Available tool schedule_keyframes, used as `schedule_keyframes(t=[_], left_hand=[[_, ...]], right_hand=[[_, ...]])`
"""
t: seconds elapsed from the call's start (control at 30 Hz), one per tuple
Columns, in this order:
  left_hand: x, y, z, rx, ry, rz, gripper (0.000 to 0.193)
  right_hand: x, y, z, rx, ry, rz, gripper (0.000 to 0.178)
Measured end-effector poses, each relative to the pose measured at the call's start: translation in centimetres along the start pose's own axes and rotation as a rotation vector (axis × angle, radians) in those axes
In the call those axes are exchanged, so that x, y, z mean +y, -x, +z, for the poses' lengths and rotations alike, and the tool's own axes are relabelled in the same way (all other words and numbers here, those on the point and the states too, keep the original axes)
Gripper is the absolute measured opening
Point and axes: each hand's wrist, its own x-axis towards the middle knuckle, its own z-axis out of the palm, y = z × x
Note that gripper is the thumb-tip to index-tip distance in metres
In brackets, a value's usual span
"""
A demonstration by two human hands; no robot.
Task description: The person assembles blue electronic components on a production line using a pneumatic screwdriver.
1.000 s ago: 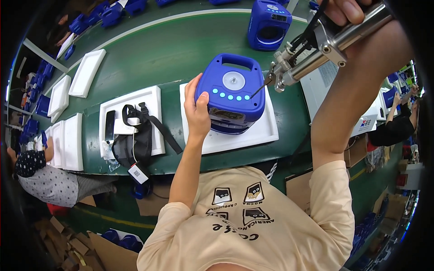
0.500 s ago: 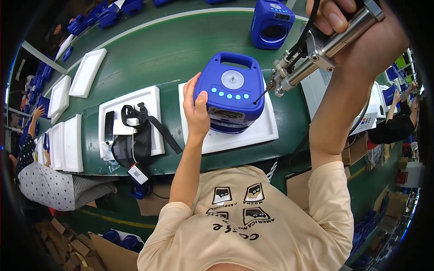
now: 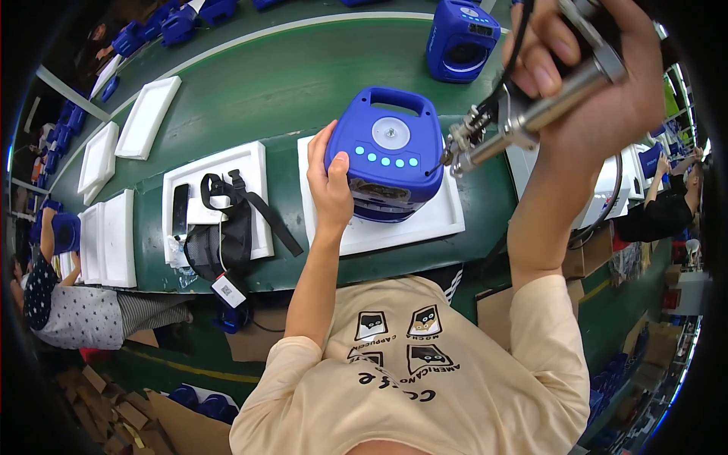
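The left hand (image 3: 330, 178) is gripping the blue speaker (image 3: 384, 174) by its left side, thumb pressing near the front corner of the top and fingers wrapping the edge. That speaker is sitting on a white foam tray (image 3: 445, 221) in front of the person, its handle facing the far side, its round disc and row of five pale-blue buttons showing upward.

Over on the right, the right hand (image 3: 607, 117) is closing around a silver power driver (image 3: 557, 104), holding it aslant above the bench (image 3: 265, 83). The thin bit is pointing down and left at the speaker's front right corner; whether the tip is touching, I cannot tell.

To the left, another foam tray (image 3: 258, 161) is carrying a dark phone (image 3: 180, 208) and a black mesh pouch (image 3: 236, 246), whose strap is trailing over the tray's right edge. A white tag (image 3: 228, 290) is hanging past the bench's near edge.

Further off, a second blue speaker (image 3: 464, 42) is standing upright beyond the driver. At far left a co-worker (image 3: 80, 315) is bending by the bench, one hand raised beside a blue casing (image 3: 67, 232).
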Motion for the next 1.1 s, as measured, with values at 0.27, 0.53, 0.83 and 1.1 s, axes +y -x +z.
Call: schedule_keyframes(t=[0.27, 0.53, 0.83, 1.1], left_hand=[[-0.2, 0.2, -0.6, -0.003, 0.003, -0.035, 0.059], [0.5, 0.0, -0.7, -0.049, 0.073, -0.086, 0.066], [1.0, 0.0, -1.1, -0.102, 0.078, -0.131, 0.084], [0.6, 0.0, -1.1, -0.094, 0.073, -0.117, 0.084]], right_hand=[[-0.7, -4.0, 2.8, -0.044, 0.217, -0.345, 0.026], [-0.2, -4.9, 7.2, -0.149, 0.085, -0.408, 0.027], [1.8, -2.7, 9.1, -0.154, 0.045, -0.208, 0.029], [2.7, -2.1, 9.0, -0.178, 0.067, -0.207, 0.031]])
